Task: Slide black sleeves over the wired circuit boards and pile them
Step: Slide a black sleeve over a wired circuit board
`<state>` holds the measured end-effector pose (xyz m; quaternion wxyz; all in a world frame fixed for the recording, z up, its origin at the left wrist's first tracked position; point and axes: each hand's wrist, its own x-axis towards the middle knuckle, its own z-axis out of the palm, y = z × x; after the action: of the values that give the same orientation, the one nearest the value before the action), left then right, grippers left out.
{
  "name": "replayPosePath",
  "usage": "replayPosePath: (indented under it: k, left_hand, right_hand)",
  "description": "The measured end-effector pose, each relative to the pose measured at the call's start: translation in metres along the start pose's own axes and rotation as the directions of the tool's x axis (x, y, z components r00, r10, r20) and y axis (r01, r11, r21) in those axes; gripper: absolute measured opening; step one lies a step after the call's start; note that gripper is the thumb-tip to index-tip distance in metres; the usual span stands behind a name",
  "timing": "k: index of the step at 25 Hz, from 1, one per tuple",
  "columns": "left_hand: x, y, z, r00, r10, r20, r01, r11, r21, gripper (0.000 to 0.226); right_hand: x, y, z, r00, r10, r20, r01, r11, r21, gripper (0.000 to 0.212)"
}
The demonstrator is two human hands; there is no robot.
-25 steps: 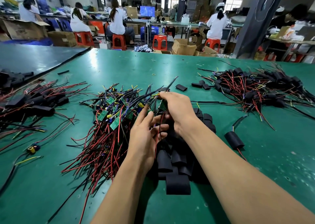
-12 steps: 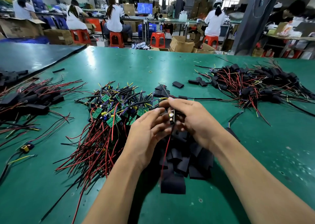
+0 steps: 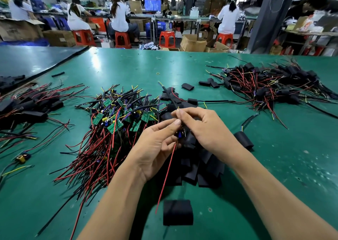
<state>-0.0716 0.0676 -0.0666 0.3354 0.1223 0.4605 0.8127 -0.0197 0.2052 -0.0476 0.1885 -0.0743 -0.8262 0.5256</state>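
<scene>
Head view. The left hand [image 3: 153,148] pinches a wired circuit board [image 3: 180,134] between thumb and fingertips; the board lies in the gap between both hands, above the heap of loose black sleeves [image 3: 201,166]. The right hand [image 3: 208,130] pinches the board's black leads [image 3: 170,97] just above it, and they run up and away. Its red wire [image 3: 166,177] hangs toward a single sleeve [image 3: 178,212]. Bare boards [image 3: 118,115] lie left and sleeved ones [image 3: 265,86] far right on the green table [image 3: 292,166].
</scene>
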Motion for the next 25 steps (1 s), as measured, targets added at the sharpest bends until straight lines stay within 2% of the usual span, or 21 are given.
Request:
replayPosePath:
  k: [3,5,6,8,10,12,14,15,20,23,25]
  left_hand:
    - [0.002,0.001,-0.003,0.997,0.055,-0.052,-0.054,0.998,0.018,0.028]
    - [0.005,0.0,-0.005,0.986,0.109,-0.128,-0.107,0.994,0.018,0.022]
    - [0.006,-0.001,-0.006,0.978,0.129,-0.165,-0.128,0.992,0.018,0.019]
    - [0.009,-0.003,-0.006,0.963,0.149,-0.223,-0.15,0.989,0.013,0.013]
    - [0.009,-0.004,-0.006,0.95,0.156,-0.27,-0.161,0.987,0.005,0.009]
    - [0.007,-0.002,-0.005,0.945,0.166,-0.282,-0.172,0.985,0.002,0.009]
    - [0.006,0.001,-0.003,0.942,0.186,-0.28,-0.195,0.981,-0.004,0.005]
    - [0.006,0.001,-0.002,0.941,0.192,-0.278,-0.202,0.979,-0.006,0.003]
    - [0.005,-0.001,0.001,0.943,0.19,-0.274,-0.196,0.981,0.007,0.004]
    - [0.004,-0.005,0.002,0.931,0.214,-0.294,-0.197,0.976,0.089,0.008]
    - [0.003,-0.006,0.003,0.932,0.22,-0.289,-0.19,0.973,0.128,0.015]
  right_hand:
    - [-0.018,-0.003,-0.001,0.98,-0.062,-0.19,0.036,0.99,-0.139,0.011]
    - [-0.045,-0.002,0.004,0.972,-0.149,-0.183,0.114,0.976,-0.187,0.018]
    - [-0.061,0.0,0.01,0.973,-0.203,-0.109,0.17,0.952,-0.256,0.025]
    - [-0.09,0.001,0.023,0.948,-0.275,0.162,0.318,0.859,-0.4,0.037]
    - [-0.099,0.005,0.036,0.834,-0.299,0.464,0.505,0.751,-0.425,0.045]
    - [-0.096,0.008,0.046,0.727,-0.329,0.602,0.646,0.625,-0.438,0.053]
    - [-0.088,0.007,0.048,0.7,-0.39,0.597,0.7,0.538,-0.469,0.051]
    - [-0.086,0.008,0.048,0.707,-0.407,0.579,0.698,0.538,-0.473,0.05]
    - [-0.08,0.021,0.039,0.785,-0.393,0.478,0.614,0.593,-0.521,0.046]
    - [-0.078,0.025,0.036,0.82,-0.401,0.408,0.572,0.595,-0.565,0.043]
    - [-0.076,0.027,0.03,0.858,-0.396,0.326,0.513,0.687,-0.514,0.039]
